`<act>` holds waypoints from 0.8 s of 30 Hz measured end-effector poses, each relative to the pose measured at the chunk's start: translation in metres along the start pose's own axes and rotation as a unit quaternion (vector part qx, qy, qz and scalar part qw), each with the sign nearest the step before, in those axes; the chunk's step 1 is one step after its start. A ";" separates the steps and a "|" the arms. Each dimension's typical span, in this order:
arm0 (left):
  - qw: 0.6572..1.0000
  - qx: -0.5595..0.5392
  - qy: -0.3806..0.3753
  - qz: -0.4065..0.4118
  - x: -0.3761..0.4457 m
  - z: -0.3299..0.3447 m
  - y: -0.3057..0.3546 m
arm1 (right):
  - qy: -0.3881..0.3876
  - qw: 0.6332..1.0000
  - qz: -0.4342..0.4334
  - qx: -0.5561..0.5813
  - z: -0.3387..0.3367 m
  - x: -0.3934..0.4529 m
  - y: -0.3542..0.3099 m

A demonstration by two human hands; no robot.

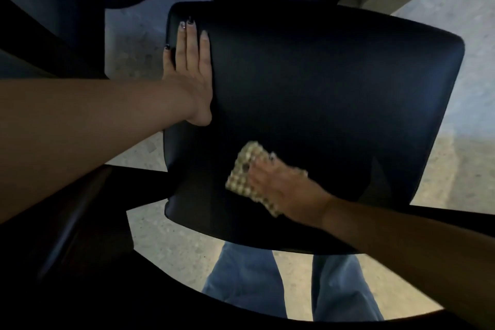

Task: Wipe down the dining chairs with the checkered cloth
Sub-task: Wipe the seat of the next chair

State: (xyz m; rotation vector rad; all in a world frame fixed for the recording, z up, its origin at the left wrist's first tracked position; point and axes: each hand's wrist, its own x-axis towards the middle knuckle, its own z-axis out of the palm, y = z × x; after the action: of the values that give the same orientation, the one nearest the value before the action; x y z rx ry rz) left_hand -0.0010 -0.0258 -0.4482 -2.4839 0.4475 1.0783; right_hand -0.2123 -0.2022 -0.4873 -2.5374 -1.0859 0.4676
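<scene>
Wiping the seat of one dining chair, cloth under the right hand.

Head view: the left hand [191,67] lies flat, fingers [192,43] straight, on the black chair seat [334,94] near its 10 o'clock edge, steadying it. The right hand [278,182] presses the checkered cloth [242,169] onto the seat toward 6 o'clock; motion blur hides whether its fingers curl round the cloth. The step looks like mid-wipe. The next move probably calls for sweeping the cloth toward 12 and 3 o'clock, over the unwiped part.
</scene>
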 end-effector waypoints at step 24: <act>0.992 0.067 0.041 0.102 -0.009 -0.004 0.050 | 0.038 0.986 0.157 -0.048 -0.080 0.024 0.143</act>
State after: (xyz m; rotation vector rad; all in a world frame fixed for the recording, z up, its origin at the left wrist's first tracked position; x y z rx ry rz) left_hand -0.0263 -0.0696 -0.4500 -2.4098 0.7867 0.9886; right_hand -0.0728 -0.2913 -0.4822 -2.8010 -0.6969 0.4017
